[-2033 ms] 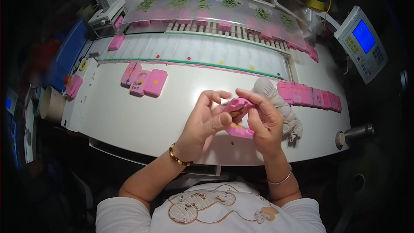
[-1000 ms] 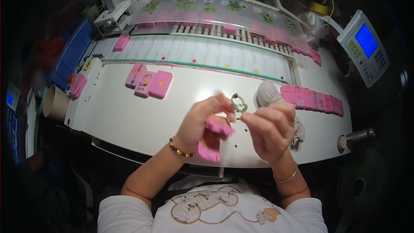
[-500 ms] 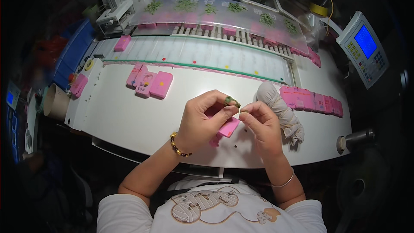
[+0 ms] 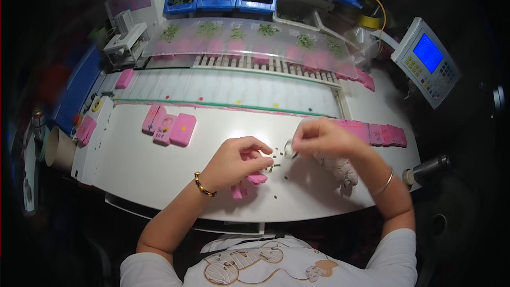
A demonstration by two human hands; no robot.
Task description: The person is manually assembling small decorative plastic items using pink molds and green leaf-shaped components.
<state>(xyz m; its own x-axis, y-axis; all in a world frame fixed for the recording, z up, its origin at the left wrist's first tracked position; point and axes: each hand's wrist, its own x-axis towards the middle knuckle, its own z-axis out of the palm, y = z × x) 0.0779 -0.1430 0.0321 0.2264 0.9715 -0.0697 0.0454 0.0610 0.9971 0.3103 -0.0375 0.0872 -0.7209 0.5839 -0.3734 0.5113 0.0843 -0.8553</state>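
Observation:
My left hand (image 4: 234,163) is over the near middle of the white table, thumb and curved forefinger apart with nothing visible between them. Partly under it lies a pink block (image 4: 257,179), with another pink piece (image 4: 239,191) beside it. Beyond its fingertips, small dark green bits (image 4: 274,167) are scattered on the tabletop. To their right my right hand (image 4: 324,137) pinches a small round pale thing (image 4: 290,150), too blurred to name. Under the right forearm lies a bundled greyish cloth glove or wrap (image 4: 340,170), partly hidden.
Three pink blocks (image 4: 182,129) stand at left, a row of pink blocks (image 4: 387,135) at right. Behind run a glass-topped strip (image 4: 223,86), rollers (image 4: 265,67), and a clear sheet (image 4: 191,45) bearing green clumps. Blue bins (image 4: 217,4), a blue-screened panel (image 4: 428,62) and a metal cylinder (image 4: 431,168) surround them.
The green piece has left my left hand, and green bits now lie on the table. My right hand has moved up and now holds the round pale thing. The view has shifted.

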